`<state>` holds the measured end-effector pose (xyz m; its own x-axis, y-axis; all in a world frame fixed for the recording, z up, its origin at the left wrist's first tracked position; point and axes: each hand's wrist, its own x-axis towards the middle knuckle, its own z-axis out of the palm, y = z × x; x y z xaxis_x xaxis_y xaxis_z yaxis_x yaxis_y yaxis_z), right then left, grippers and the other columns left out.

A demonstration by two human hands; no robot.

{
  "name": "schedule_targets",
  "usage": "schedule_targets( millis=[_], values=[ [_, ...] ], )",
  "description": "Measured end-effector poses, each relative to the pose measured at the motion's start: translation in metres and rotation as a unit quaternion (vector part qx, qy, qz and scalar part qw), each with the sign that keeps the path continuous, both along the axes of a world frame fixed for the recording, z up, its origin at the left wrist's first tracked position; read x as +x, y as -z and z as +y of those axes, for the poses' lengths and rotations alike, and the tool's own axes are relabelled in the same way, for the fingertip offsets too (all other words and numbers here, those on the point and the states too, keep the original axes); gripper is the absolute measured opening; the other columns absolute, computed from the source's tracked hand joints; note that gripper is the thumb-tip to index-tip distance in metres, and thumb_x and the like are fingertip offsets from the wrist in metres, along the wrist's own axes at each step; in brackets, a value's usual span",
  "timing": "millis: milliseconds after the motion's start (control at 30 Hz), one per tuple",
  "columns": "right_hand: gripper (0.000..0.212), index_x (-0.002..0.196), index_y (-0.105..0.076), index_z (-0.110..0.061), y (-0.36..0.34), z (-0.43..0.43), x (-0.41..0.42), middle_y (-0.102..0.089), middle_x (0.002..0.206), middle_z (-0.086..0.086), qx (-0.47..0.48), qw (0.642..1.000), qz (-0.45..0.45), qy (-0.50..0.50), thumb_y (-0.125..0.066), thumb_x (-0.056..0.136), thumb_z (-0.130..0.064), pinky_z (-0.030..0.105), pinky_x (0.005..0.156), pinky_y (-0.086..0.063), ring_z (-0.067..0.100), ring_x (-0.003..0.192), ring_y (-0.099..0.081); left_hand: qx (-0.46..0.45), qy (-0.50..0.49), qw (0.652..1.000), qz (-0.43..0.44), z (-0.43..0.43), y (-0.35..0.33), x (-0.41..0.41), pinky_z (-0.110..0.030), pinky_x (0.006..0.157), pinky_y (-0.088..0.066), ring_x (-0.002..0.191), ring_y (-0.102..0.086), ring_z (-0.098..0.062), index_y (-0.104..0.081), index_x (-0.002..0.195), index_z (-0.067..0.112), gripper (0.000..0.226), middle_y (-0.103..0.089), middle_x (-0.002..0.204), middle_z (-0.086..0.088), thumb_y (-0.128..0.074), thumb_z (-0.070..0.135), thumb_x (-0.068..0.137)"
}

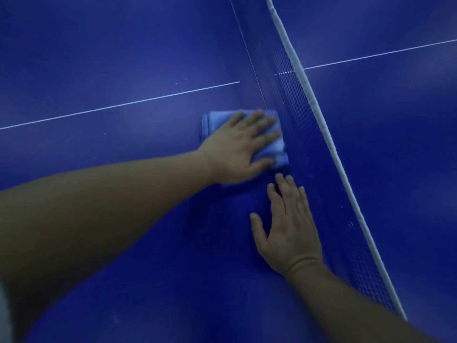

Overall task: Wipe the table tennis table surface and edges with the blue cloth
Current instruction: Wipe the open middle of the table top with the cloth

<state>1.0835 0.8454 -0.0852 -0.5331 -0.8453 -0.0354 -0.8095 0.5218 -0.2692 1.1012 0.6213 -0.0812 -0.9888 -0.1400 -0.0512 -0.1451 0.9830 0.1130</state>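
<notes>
Blue cloth (pixel 214 123), judged soft, light and prone to bunching, is pressed flat on the table (pixel 123 58) beside the net (pixel 309 144) under the spread left hand (pixel 237 147); right hand (pixel 286 226) is laid flat, empty.

- The dark blue mesh net with its white top band (pixel 304 144) stands as a wall on our right; we cannot pass low to the far half.
- Our left hand (pixel 237 147) and right hand (pixel 288 226) fill the strip just beside it.
- Leftward, the flat blue table tennis table (pixel 111 58) seems bare, though dim light hides detail.
</notes>
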Motion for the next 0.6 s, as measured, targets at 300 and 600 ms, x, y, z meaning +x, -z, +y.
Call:
schedule_targets(
  millis=[300, 600],
  values=[
    [0.068, 0.143, -0.049, 0.002, 0.002, 0.0, 0.001, -0.033, 0.16, 0.016, -0.006, 1.0, 0.007, -0.002, -0.036, 0.097, -0.047, 0.05, 0.123, -0.02, 0.029, 0.152, -0.022, 0.024, -0.234, 0.971, 0.041, 0.024, 0.008, -0.001, -0.053, 0.123, -0.005, 0.154, -0.013, -0.031, -0.032, 0.157, 0.021, 0.074, -0.021, 0.166, -0.01, -0.02, 0.064, 0.097],
    [0.069, 0.144, -0.047, 0.002, 0.003, 0.0, 0.0, -0.032, 0.16, 0.015, -0.008, 1.0, 0.014, -0.001, -0.036, 0.097, -0.047, 0.05, 0.123, -0.021, 0.029, 0.152, -0.021, 0.018, -0.282, 0.958, -0.04, -0.074, 0.003, 0.005, -0.053, 0.124, 0.001, 0.156, 0.0, -0.028, -0.016, 0.16, 0.026, 0.079, -0.006, 0.169, -0.006, -0.017, 0.072, 0.096]
  ],
)
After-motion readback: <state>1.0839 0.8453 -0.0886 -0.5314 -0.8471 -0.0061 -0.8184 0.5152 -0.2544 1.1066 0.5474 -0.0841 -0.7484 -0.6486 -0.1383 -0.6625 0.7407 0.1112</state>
